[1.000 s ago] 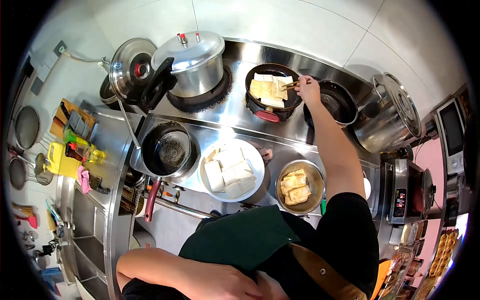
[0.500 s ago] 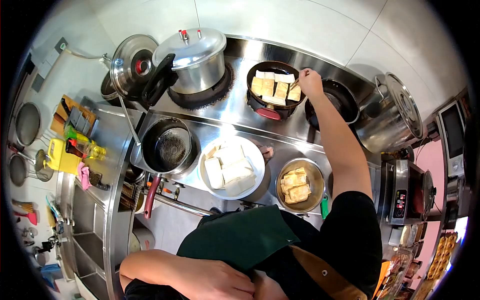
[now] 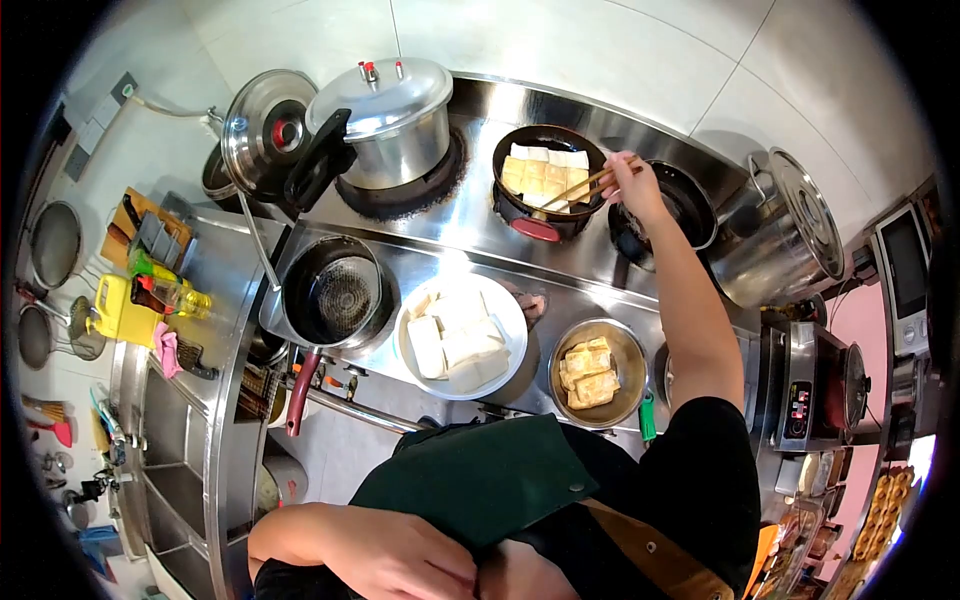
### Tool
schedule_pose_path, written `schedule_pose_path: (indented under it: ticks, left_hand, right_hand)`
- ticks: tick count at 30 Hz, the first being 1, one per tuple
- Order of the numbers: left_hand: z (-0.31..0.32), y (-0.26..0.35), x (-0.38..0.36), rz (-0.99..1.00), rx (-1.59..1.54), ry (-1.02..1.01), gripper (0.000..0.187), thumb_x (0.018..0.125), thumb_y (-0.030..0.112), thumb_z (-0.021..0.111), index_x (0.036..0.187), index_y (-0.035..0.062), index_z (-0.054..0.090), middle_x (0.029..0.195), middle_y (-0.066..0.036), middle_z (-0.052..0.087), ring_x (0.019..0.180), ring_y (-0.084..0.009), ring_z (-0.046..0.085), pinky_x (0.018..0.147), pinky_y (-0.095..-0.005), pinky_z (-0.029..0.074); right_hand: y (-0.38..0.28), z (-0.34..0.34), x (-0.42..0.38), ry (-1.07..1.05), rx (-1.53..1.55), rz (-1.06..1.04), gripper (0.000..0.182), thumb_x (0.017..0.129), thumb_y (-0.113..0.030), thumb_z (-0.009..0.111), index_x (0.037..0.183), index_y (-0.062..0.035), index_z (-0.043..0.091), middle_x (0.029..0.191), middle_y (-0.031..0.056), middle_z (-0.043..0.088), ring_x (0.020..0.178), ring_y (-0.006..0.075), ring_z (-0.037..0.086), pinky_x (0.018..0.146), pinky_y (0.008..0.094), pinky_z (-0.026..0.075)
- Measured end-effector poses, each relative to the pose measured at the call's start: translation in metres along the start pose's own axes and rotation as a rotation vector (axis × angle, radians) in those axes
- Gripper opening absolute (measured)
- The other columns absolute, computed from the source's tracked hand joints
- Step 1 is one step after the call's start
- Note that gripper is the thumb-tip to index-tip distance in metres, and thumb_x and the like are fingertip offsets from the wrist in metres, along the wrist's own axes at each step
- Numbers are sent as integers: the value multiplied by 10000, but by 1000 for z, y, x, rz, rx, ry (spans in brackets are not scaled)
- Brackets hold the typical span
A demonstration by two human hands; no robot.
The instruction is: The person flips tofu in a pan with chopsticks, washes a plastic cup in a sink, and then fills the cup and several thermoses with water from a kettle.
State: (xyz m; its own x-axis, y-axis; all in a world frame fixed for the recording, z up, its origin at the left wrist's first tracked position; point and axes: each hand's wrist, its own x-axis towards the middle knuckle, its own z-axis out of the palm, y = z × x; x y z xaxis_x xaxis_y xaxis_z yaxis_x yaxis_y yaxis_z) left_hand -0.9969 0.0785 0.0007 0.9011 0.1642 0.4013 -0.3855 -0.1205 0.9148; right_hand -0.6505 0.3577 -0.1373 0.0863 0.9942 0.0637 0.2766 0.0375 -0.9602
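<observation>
Wooden chopsticks (image 3: 580,187) are held in my right hand (image 3: 630,180), at the right rim of a dark frying pan (image 3: 545,216). Their tips reach the lower edge of several tofu slabs (image 3: 538,175), some golden and some white on top, packed together in the pan. My left hand (image 3: 425,565) rests low in front of my body, its fingers curled and partly hidden; what it may hold cannot be made out. Below the pan stand a white bowl (image 3: 408,366) of pale tofu blocks (image 3: 463,340) and a metal bowl (image 3: 628,410) of browned tofu pieces (image 3: 588,372).
A pressure cooker (image 3: 400,140) sits left of the pan, a black pan (image 3: 685,205) right of it. A deep pan (image 3: 335,295) with a red handle is at front left. A tall steel pot (image 3: 770,250) stands at the right, a sink (image 3: 180,500) lower left.
The tofu slabs in the pan are now closer together. My right hand has moved slightly right and down, and the chopsticks now slant down-left across the pan's edge. My left hand has shifted slightly.
</observation>
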Motion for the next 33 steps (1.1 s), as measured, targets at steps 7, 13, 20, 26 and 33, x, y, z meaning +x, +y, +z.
schedule_pose_path:
  ticks: [7,13,20,26,33]
  left_hand:
    - [-2,-17,-33,-159,161,410,194,661,28,685,821,-44,603,659,-139,576,516,-194,534,414,-246,376]
    - [0,-20,-47,-254,215,554,199,640,26,698,810,-23,608,669,-120,586,530,-177,539,438,-236,385]
    - [-5,-26,-48,-333,304,614,196,647,11,681,826,-9,603,695,-113,593,549,-180,547,458,-239,388]
    - [-8,-29,-51,-391,375,636,203,643,21,683,829,0,603,688,-105,588,557,-184,547,471,-244,390]
    - [-17,-44,-49,-494,493,704,179,667,44,667,832,18,604,683,-77,584,567,-170,537,491,-240,392]
  right_hand:
    - [35,16,8,-11,-31,-88,220,821,-211,486,853,0,537,731,85,585,598,126,577,516,215,449]
    - [37,17,21,98,-22,-205,221,826,-194,476,886,8,543,726,88,590,617,136,585,537,225,449]
    - [30,32,29,-2,-233,-186,229,812,-200,486,839,14,565,687,91,593,584,148,585,553,249,442]
    - [20,23,21,-100,-263,-140,231,820,-206,480,854,11,552,675,79,582,593,146,588,557,244,446]
    - [52,0,47,225,-255,-332,129,794,-138,526,848,-22,539,665,99,576,597,143,567,571,242,435]
